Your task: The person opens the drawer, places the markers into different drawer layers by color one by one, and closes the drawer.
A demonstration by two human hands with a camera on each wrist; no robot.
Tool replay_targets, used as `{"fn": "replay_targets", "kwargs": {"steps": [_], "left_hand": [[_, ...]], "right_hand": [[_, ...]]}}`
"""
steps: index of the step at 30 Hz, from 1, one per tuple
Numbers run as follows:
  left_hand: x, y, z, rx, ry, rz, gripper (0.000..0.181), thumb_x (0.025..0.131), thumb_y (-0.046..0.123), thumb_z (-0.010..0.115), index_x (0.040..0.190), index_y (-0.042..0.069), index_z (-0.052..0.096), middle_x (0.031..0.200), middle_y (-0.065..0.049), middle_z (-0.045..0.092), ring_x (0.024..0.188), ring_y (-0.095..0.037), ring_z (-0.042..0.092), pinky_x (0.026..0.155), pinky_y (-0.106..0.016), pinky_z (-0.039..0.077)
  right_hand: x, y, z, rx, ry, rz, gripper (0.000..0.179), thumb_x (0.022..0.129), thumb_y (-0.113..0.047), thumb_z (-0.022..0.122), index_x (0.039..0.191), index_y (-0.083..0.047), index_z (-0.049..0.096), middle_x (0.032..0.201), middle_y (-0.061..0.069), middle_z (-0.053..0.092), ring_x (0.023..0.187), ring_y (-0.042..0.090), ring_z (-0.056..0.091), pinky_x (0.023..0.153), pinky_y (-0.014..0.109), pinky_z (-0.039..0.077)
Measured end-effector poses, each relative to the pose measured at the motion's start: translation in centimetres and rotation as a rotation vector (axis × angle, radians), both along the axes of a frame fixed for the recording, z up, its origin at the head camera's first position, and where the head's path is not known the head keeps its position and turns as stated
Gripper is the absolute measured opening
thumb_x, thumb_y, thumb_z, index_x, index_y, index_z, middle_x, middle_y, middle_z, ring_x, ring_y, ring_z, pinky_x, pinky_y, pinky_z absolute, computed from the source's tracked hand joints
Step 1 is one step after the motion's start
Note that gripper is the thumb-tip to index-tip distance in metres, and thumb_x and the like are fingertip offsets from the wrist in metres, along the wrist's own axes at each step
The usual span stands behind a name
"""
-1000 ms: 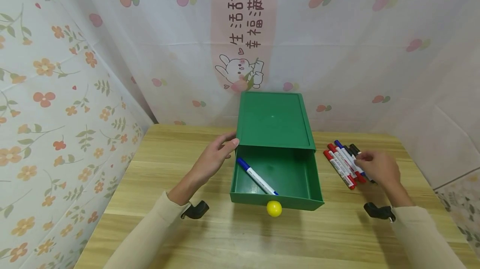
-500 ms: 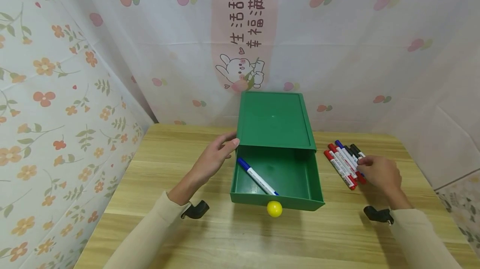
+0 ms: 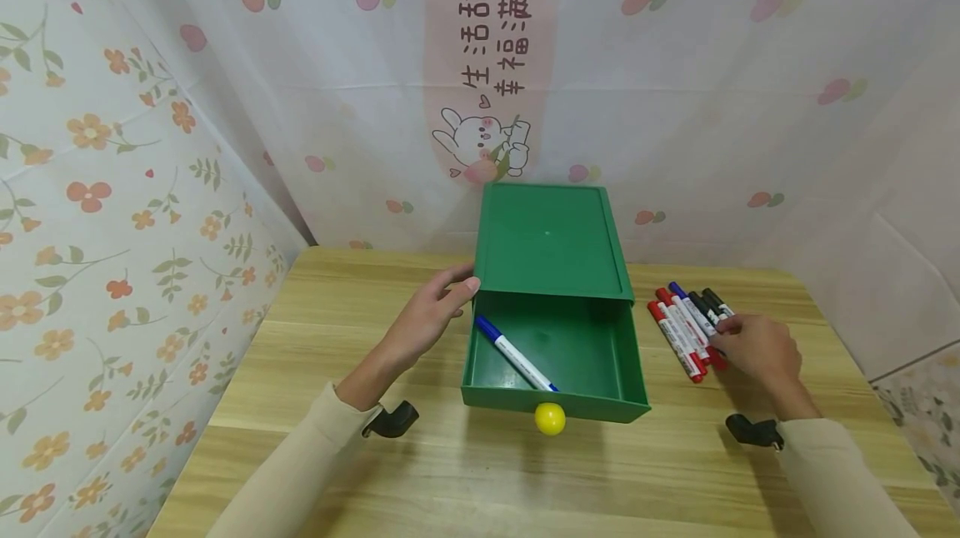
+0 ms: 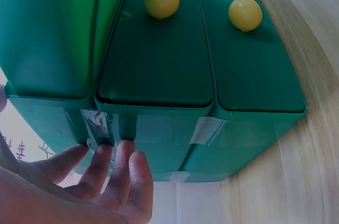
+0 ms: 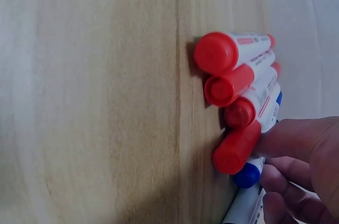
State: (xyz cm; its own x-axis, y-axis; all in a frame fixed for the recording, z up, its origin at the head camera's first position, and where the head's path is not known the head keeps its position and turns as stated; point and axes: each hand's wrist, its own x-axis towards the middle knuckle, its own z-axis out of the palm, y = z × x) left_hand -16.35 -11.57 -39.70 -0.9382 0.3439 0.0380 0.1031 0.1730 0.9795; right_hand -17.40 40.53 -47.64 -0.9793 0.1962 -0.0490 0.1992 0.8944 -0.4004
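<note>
A green drawer cabinet (image 3: 551,238) stands at the table's back with its top drawer (image 3: 592,355) pulled out. One blue-capped whiteboard marker (image 3: 517,355) lies slanted in that drawer. My left hand (image 3: 431,317) rests on the cabinet's left side, thumb at the front top corner. In the left wrist view its fingers (image 4: 124,173) press the taped side, fairly straight. On the right, my right hand (image 3: 759,348) is at a row of markers; thumb and curled fingers pinch a blue whiteboard marker (image 5: 247,175) near its end. The thumb also touches a red-ended marker (image 5: 233,152).
Several red markers (image 3: 678,338) lie side by side left of the right hand. Black-capped markers (image 3: 716,301) lie behind it. Yellow knobs (image 4: 161,0) stick out from the drawer fronts. A printed curtain (image 3: 360,105) hangs behind the wooden table (image 3: 337,471).
My right hand has moved down slightly and then a little left among the markers. The red markers' near ends have shifted slightly left. My left hand stays on the cabinet.
</note>
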Motion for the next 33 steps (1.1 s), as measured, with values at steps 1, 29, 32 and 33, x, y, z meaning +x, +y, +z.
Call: {"fn": "replay_targets", "kwargs": {"steps": [1,29,32,33], "left_hand": [[0.0,0.0,0.0,0.000,0.000,0.001,0.062,0.116,0.040,0.054,0.166,0.003,0.045,0.168,-0.016,0.047,0.150,-0.040,0.050,0.119,-0.061,0.047],[0.1,0.1,0.2,-0.006,0.000,0.003,0.062,0.117,0.040,0.053,0.166,0.004,0.045,0.169,-0.016,0.047,0.151,-0.039,0.050,0.119,-0.062,0.046],[0.1,0.1,0.1,-0.002,0.003,0.000,0.062,0.117,0.039,0.053,0.166,0.004,0.045,0.168,-0.016,0.047,0.151,-0.039,0.049,0.119,-0.062,0.046],[0.1,0.1,0.1,-0.001,0.004,-0.001,0.061,0.117,0.039,0.053,0.166,0.004,0.045,0.168,-0.016,0.047,0.151,-0.039,0.050,0.119,-0.063,0.046]], "right_hand": [[0.0,0.0,0.0,0.000,-0.005,0.000,0.037,0.093,-0.024,0.082,0.113,0.007,0.077,0.099,0.026,0.073,0.080,0.037,0.062,0.056,0.042,0.044],[-0.1,-0.8,-0.5,0.008,0.030,-0.046,0.044,0.098,-0.035,0.074,0.108,0.008,0.075,0.086,0.017,0.069,0.074,0.031,0.058,0.055,0.039,0.042],[0.2,-1.1,-0.1,0.000,0.051,-0.049,0.044,0.099,-0.038,0.074,0.104,0.006,0.075,0.083,0.014,0.069,0.074,0.031,0.059,0.055,0.039,0.041],[0.3,-1.2,0.0,-0.005,0.060,-0.051,0.043,0.099,-0.038,0.075,0.103,0.005,0.076,0.083,0.013,0.069,0.075,0.031,0.059,0.056,0.039,0.040]]}}
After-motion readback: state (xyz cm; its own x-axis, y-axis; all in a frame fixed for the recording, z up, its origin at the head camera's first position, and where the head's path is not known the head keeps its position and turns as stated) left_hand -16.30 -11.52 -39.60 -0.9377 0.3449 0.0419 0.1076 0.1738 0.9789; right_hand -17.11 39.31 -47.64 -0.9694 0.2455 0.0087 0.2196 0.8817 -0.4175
